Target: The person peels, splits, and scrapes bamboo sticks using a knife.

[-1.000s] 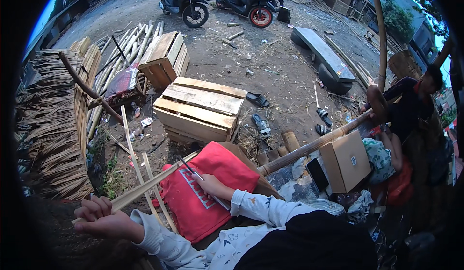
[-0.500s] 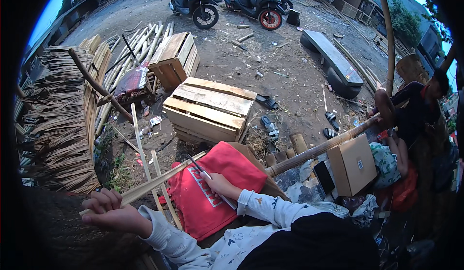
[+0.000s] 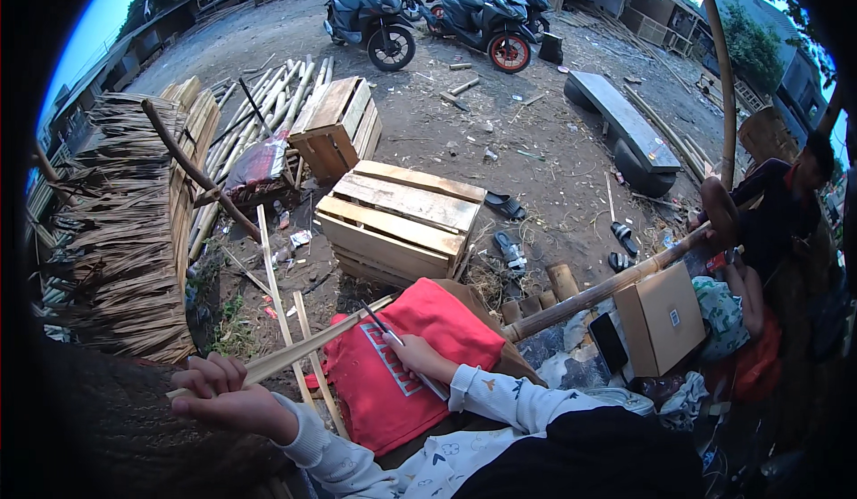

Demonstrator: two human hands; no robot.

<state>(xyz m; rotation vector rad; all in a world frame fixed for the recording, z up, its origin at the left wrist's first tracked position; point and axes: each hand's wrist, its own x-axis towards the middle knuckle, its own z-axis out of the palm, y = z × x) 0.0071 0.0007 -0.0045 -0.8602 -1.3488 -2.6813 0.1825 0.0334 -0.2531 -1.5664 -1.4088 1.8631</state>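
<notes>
My left hand (image 3: 228, 401) is closed around the near end of a long, pale split bamboo strip (image 3: 308, 345). The strip slants up and right to the red cloth (image 3: 446, 320) over my lap, which has pale lettering on it. Closed on a thin knife (image 3: 376, 319), my right hand (image 3: 418, 358) rests above that cloth. The dark blade points up and left, close to the strip's far part; whether they touch I cannot tell. A long handle extends back under my right wrist.
Two more strips (image 3: 278, 298) lean beside the cloth. Ahead stand wooden crates (image 3: 406, 204). At right are a bamboo pole (image 3: 607, 285), a cardboard box (image 3: 665, 320), a phone (image 3: 608, 343) and a seated person (image 3: 777, 204). Palm thatch (image 3: 125, 231) stands left; motorbikes (image 3: 370, 21) are parked far off.
The whole view has shifted, so the scene sits slightly lower and further right. Both hands keep their hold on the strip and the knife, with little movement between them.
</notes>
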